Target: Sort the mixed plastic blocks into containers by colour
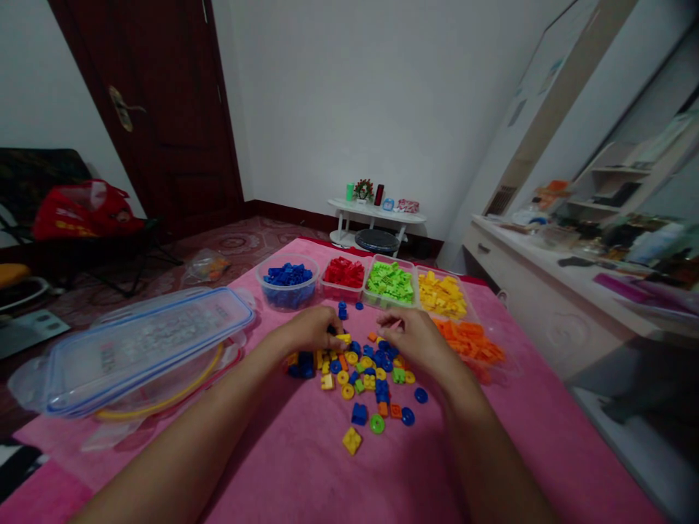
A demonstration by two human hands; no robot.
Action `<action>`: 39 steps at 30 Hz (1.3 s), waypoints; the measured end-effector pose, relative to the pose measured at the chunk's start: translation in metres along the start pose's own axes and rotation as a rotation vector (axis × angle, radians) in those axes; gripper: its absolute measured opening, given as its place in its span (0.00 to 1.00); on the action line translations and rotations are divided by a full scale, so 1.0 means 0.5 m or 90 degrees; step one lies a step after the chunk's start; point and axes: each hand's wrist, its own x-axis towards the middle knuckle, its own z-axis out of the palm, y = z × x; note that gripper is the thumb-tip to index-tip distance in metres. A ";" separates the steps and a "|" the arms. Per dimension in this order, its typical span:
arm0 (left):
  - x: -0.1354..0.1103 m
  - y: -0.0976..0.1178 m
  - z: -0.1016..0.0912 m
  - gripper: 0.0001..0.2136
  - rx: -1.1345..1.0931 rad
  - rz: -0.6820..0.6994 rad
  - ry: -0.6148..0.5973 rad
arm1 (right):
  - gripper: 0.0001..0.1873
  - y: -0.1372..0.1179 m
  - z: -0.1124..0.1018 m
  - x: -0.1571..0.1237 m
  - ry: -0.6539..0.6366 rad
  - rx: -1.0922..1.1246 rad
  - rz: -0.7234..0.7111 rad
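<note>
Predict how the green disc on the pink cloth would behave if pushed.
The green disc lies flat, so it would probably slide, not roll. Stood on edge, its round rim might let it roll. It looks plastic: probably light, stiff.

Plain white wall [349, 94] at twelve o'clock, small white table [376, 212] before it, dark red door [158, 116] at ten o'clock, patterned reddish floor [251, 240] near its foot, pale desk [540, 284] with drawer [499, 258] at three o'clock, rather dim light

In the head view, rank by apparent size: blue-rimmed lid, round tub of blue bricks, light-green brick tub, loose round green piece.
1. Blue-rimmed lid
2. Round blue-brick tub and light-green brick tub: too alike to rank
3. Round green piece
</note>
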 end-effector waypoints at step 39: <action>0.022 0.074 0.069 0.11 0.140 0.029 0.081 | 0.05 0.034 0.044 0.005 -0.065 -0.131 0.074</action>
